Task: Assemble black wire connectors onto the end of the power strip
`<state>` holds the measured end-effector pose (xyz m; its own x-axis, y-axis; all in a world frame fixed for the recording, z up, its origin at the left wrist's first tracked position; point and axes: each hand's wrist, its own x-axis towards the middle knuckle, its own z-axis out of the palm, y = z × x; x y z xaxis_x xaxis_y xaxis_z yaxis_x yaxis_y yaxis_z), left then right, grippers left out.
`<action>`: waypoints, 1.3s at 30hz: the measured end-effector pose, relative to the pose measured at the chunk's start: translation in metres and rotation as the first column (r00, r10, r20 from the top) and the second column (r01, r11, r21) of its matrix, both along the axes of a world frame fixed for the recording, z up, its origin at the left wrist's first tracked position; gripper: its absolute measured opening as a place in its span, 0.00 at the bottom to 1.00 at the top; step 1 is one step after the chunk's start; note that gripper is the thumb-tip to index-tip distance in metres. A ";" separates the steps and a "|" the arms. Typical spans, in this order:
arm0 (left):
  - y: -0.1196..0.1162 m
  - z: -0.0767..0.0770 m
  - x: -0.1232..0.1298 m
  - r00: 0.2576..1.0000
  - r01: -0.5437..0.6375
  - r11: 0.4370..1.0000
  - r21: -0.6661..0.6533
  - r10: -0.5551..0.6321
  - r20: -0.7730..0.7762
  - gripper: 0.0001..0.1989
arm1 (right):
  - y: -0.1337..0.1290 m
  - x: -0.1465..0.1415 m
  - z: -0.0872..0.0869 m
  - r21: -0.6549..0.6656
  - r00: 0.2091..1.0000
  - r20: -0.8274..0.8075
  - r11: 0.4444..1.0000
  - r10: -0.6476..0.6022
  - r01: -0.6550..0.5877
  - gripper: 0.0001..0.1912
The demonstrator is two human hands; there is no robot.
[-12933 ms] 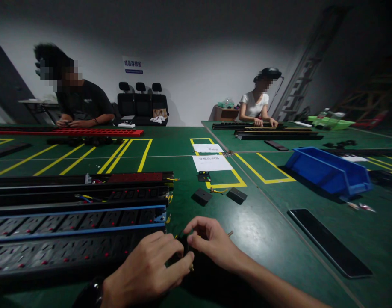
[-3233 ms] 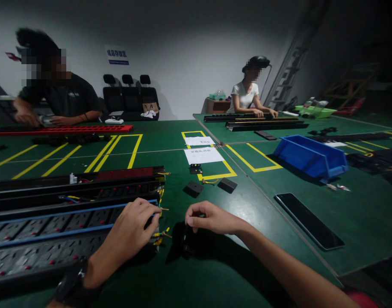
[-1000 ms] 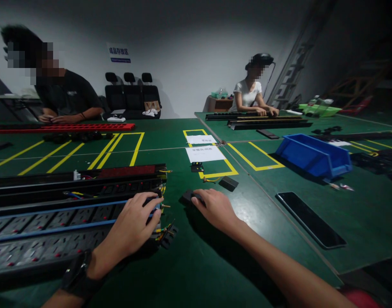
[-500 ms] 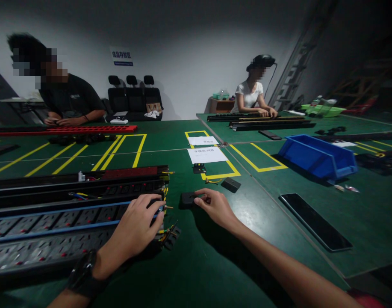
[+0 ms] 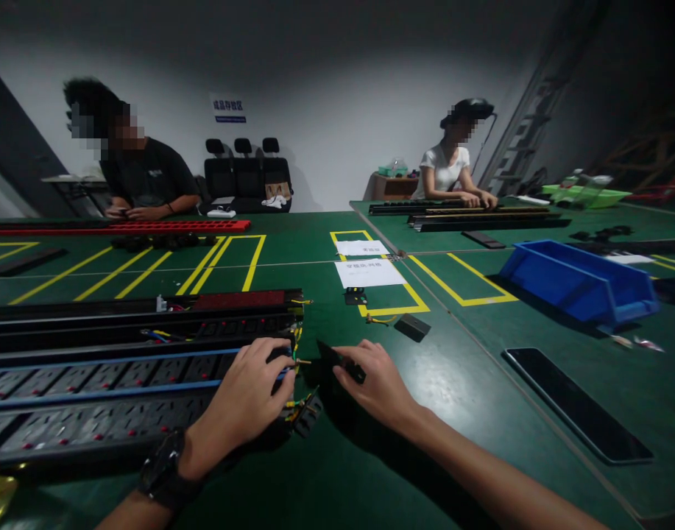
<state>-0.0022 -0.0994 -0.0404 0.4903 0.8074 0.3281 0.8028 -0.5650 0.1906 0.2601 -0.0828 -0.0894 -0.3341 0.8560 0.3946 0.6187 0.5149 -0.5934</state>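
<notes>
My left hand, with a dark watch on its wrist, is closed over the end of a blue-edged power strip lying on the table. Wires and a small pin stick out of that end, just past my fingertips. In my right hand, thumb and fingers pinch a small black end cap, tilted up from the table; my fingers partly cover it. A short gap separates the cap from the strip. Nearer me lies another power strip, a dark end piece hanging on its wires.
Further black strips lie behind. A flat black piece, paper sheets, a blue bin and a phone are to the right. Two people work across the table, beside a red rail and dark rails.
My right hand has lifted the black end cap from lying flat and tipped it up. My left hand keeps its place on the strip. The whole view has shifted slightly.
</notes>
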 end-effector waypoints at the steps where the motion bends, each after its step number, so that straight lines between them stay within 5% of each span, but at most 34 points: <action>1: 0.000 0.000 0.000 1.000 0.002 1.000 0.001 -0.002 -0.004 0.13 | -0.002 -0.002 0.000 -0.013 1.000 0.018 1.000 0.007 -0.007 0.16; 8: 0.001 -0.004 -0.001 1.000 0.004 0.999 0.040 -0.005 0.017 0.12 | -0.005 -0.012 -0.003 -0.105 0.998 0.042 0.993 0.055 -0.050 0.15; 22: 0.000 -0.002 0.000 1.000 0.000 1.000 0.008 0.000 0.014 0.14 | -0.010 -0.014 0.007 -0.127 0.942 -0.029 0.934 0.334 -0.335 0.23; 39: 0.001 -0.004 -0.001 1.000 0.001 1.000 0.017 0.000 -0.007 0.15 | -0.010 -0.014 0.011 -0.101 0.917 0.181 0.934 0.355 -0.342 0.21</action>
<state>-0.0030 -0.0980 -0.0448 0.4930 0.8015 0.3384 0.8038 -0.5685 0.1756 0.2456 -0.0927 -0.0787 -0.6798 0.6932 0.2394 0.5131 0.6828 -0.5202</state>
